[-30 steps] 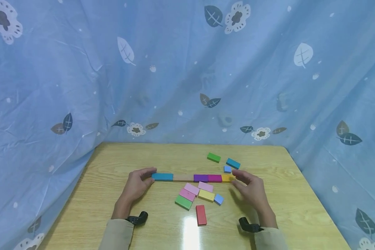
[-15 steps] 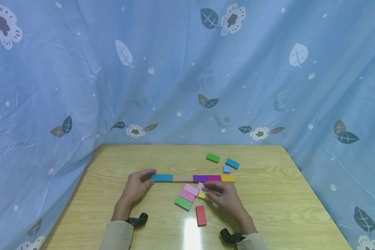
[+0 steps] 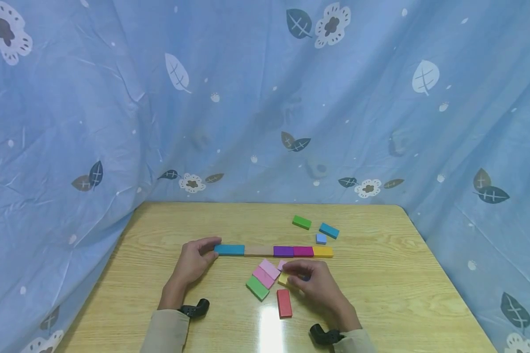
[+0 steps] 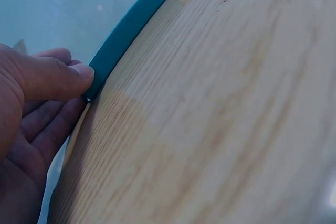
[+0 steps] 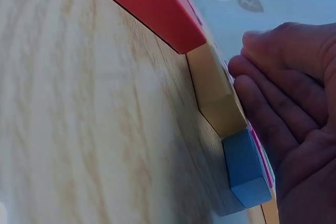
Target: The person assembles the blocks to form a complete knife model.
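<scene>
Your left hand [image 3: 194,259] pinches the blue block [image 3: 229,250] at the left end of the row [image 3: 283,252], thumb on its near side, fingers behind. Your right hand [image 3: 315,279] reaches over the pale yellow block [image 3: 284,279] on the row's near side, fingers bent, index tip at the half-hidden pink block [image 3: 280,265]; whether it grips anything, I cannot tell. The green block [image 3: 257,288] and red block [image 3: 284,303] also lie nearer you than the row. A second ago your right hand was at the row's right end; since then the green block has turned more steeply.
</scene>
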`<state>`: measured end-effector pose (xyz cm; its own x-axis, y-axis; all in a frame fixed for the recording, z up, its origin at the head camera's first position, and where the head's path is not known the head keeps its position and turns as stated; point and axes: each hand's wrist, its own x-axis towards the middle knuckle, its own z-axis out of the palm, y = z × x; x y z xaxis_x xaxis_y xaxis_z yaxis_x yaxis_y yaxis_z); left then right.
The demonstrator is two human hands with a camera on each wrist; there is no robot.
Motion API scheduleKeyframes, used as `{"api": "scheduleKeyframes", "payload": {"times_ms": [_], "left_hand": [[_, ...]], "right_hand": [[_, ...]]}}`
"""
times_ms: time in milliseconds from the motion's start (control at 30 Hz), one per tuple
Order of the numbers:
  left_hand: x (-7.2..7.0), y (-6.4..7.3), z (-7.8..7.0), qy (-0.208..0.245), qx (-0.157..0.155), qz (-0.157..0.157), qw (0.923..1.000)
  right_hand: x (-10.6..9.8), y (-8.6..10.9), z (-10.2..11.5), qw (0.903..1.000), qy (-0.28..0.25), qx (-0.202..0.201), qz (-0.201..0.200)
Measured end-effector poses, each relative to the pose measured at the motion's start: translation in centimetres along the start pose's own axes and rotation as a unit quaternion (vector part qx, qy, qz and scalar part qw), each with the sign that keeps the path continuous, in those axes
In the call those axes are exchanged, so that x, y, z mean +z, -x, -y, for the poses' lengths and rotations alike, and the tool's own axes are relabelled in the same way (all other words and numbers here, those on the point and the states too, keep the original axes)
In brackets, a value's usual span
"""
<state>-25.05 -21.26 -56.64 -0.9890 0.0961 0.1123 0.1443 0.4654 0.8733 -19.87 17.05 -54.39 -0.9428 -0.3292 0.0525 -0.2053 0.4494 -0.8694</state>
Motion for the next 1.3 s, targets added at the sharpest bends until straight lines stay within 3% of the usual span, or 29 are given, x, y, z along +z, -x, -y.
{"api": "scheduleKeyframes", "payload": {"times_ms": [267, 600, 867, 1167, 1300], "left_hand": [[0.1, -0.1, 0.1, 0.004, 0.008, 0.000, 1.0000], [0.1, -0.3, -0.1, 0.001, 0.012, 0.006, 0.9999], [0.0, -0.3, 0.0, 0.006, 0.009, 0.007, 0.9999], [-0.1, -0.2, 0.2, 0.006, 0.012, 0.006, 0.9999], [-0.2, -0.2, 0.3, 0.007, 0.010, 0.005, 0.9999]], "right_hand": [[-0.2, 0.4, 0.3, 0.9991, 0.001, -0.014, 0.040], [-0.3, 1.0, -0.2, 0.9963, 0.046, -0.010, -0.073], [-0.6, 0.8, -0.7, 0.9923, 0.075, -0.031, -0.094], [-0.8, 0.9, -0.8, 0.9875, 0.108, 0.013, -0.114], [-0.6, 0.9, -0.9, 0.9865, 0.113, 0.014, -0.118]]}}
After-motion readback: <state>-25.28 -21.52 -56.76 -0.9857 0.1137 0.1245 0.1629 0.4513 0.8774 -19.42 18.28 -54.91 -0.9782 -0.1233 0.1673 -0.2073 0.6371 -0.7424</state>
